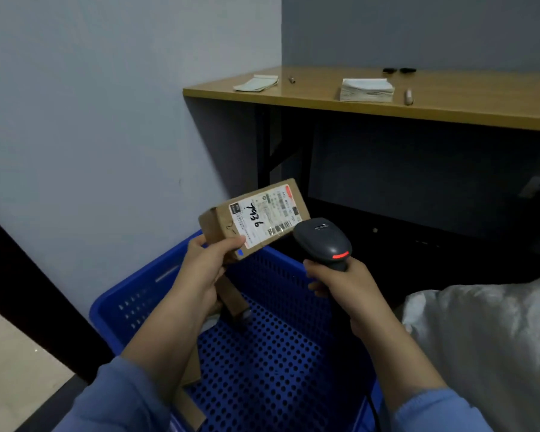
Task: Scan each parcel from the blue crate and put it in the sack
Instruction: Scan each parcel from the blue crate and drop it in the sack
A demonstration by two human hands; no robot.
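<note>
My left hand grips a small cardboard parcel by its near end, holding it above the blue crate. Its white shipping label with handwritten digits faces up. My right hand holds a dark handheld scanner by the handle, its head right beside the label's lower right edge. A red light glows on the scanner. More cardboard parcels lie in the crate, partly hidden under my left arm. The grey-white sack lies at the right of the crate.
A wooden table stands behind, carrying two stacks of paper, pens and small dark items. A grey wall is at the left. The scanner's cable hangs down by the crate's right side.
</note>
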